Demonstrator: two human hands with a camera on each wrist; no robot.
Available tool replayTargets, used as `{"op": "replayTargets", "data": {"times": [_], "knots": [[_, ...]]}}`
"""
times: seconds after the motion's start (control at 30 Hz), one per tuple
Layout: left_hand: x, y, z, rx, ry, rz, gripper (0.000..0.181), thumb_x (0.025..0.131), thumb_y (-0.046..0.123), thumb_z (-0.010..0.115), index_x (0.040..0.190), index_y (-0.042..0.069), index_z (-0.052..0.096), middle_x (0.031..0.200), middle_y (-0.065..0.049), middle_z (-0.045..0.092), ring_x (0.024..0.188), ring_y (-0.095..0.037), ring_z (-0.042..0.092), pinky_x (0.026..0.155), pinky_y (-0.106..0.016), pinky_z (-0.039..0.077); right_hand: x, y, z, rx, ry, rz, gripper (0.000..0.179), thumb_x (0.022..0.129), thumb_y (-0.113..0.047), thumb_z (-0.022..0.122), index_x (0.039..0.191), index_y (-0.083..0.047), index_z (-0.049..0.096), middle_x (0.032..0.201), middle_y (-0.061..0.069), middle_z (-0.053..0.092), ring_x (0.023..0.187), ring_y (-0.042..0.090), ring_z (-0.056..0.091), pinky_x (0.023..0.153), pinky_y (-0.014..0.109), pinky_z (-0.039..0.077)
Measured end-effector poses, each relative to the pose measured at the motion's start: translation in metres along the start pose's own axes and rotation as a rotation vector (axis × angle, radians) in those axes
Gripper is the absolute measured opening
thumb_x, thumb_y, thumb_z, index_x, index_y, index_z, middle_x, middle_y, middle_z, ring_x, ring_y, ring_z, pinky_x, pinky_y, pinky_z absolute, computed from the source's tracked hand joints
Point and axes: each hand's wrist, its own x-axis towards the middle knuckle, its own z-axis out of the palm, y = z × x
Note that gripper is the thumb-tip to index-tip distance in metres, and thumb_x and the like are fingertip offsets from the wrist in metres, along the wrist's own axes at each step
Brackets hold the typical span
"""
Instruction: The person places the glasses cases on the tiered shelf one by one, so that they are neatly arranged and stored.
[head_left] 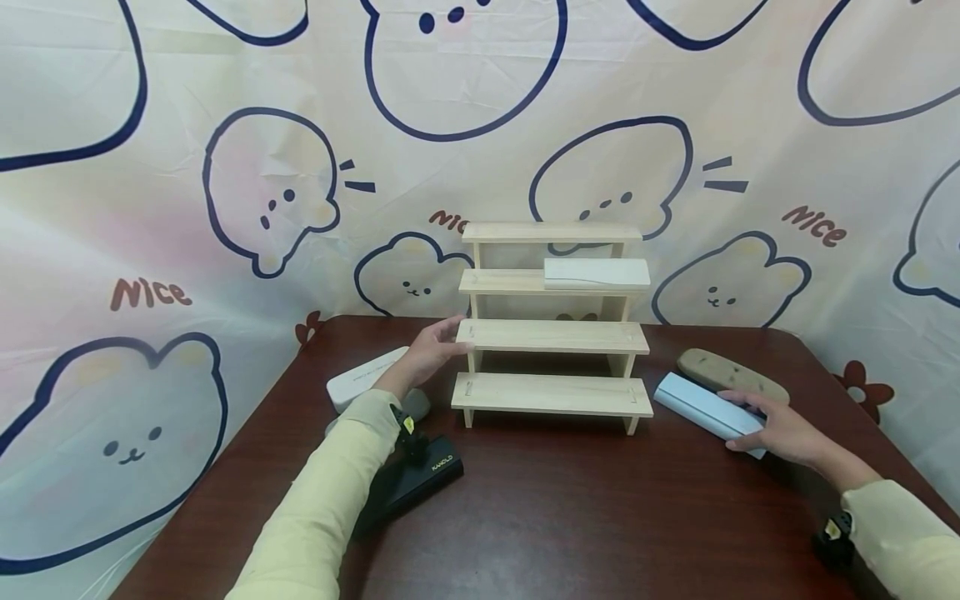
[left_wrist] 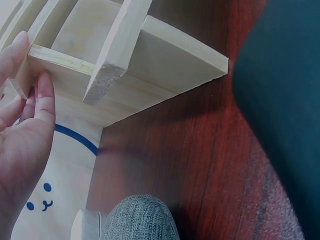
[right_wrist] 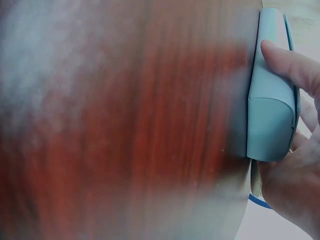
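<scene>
My left hand [head_left: 426,357] grips the left end of one board of a pale wooden stepped shelf [head_left: 553,392]. In the left wrist view, the thumb lies on one side of that board and the fingers [left_wrist: 46,95] on the other. On the right of the table, my right hand [head_left: 787,429] holds the near end of a light blue glasses case [head_left: 701,404]. Thumb and fingers straddle the case [right_wrist: 272,120] in the right wrist view. A white case [head_left: 596,273] lies on the shelf's second board from the top, at its right.
Behind the blue case lies an olive case [head_left: 731,375]. Left of the shelf are a white case [head_left: 363,379], a grey fabric case [head_left: 415,405] partly behind the left arm, and a black case [head_left: 427,475]. A printed cloth [head_left: 262,333] hangs behind the dark red table [head_left: 570,517].
</scene>
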Motion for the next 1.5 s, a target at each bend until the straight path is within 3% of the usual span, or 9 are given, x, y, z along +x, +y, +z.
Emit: {"op": "replayTargets", "data": {"times": [0.3, 0.57, 0.73, 0.97, 1.27, 1.5], "knots": [[-0.001, -0.001, -0.001, -0.032, -0.012, 0.004, 0.077, 0.087, 0.018, 0.075, 0.151, 0.01, 0.034, 0.15, -0.01, 0.039, 0.134, -0.027, 0.04, 0.107, -0.043, 0.035, -0.002, -0.001, -0.002, -0.005, 0.034, -0.027, 0.076, 0.081, -0.029, 0.079, 0.143, -0.001, 0.044, 0.137, 0.036, 0.037, 0.108, 0.044, 0.044, 0.08, 0.055, 0.041], [-0.002, -0.002, 0.0, -0.017, 0.003, -0.002, 0.073, 0.086, 0.02, 0.076, 0.149, 0.014, 0.038, 0.149, -0.009, 0.042, 0.132, -0.026, 0.043, 0.106, -0.043, 0.037, -0.005, -0.002, -0.005, -0.012, 0.076, -0.035, 0.072, 0.084, -0.033, 0.077, 0.141, -0.002, 0.048, 0.137, 0.033, 0.039, 0.107, 0.042, 0.044, 0.076, 0.044, 0.039], [-0.003, -0.002, 0.0, -0.01, 0.002, -0.002, 0.076, 0.086, 0.021, 0.076, 0.15, 0.013, 0.036, 0.149, -0.009, 0.041, 0.133, -0.027, 0.042, 0.106, -0.043, 0.037, -0.006, -0.006, -0.009, -0.015, 0.098, -0.048, 0.07, 0.085, -0.033, 0.076, 0.142, -0.002, 0.047, 0.136, 0.033, 0.038, 0.106, 0.044, 0.042, 0.076, 0.047, 0.041], [-0.002, -0.001, -0.001, -0.022, -0.009, 0.0, 0.077, 0.086, 0.021, 0.075, 0.151, 0.011, 0.034, 0.15, -0.009, 0.039, 0.134, -0.027, 0.041, 0.107, -0.042, 0.036, -0.008, -0.014, -0.019, -0.02, 0.139, -0.033, 0.071, 0.087, -0.036, 0.073, 0.143, -0.002, 0.044, 0.135, 0.036, 0.037, 0.106, 0.048, 0.042, 0.078, 0.058, 0.043], [-0.002, 0.001, 0.0, 0.004, 0.002, -0.001, 0.077, 0.086, 0.024, 0.076, 0.151, 0.014, 0.036, 0.15, -0.007, 0.041, 0.133, -0.026, 0.042, 0.106, -0.042, 0.037, -0.011, -0.026, -0.036, -0.001, 0.182, -0.009, 0.074, 0.088, -0.041, 0.071, 0.144, -0.003, 0.043, 0.136, 0.034, 0.036, 0.104, 0.046, 0.041, 0.071, 0.045, 0.044], [-0.001, 0.001, 0.0, 0.009, 0.004, -0.002, 0.077, 0.085, 0.025, 0.076, 0.15, 0.015, 0.036, 0.149, -0.007, 0.041, 0.133, -0.025, 0.042, 0.106, -0.042, 0.037, -0.011, -0.031, -0.052, -0.031, 0.183, 0.007, 0.075, 0.09, -0.044, 0.067, 0.148, -0.007, 0.038, 0.139, 0.033, 0.031, 0.104, 0.046, 0.039, 0.069, 0.044, 0.041]]}}
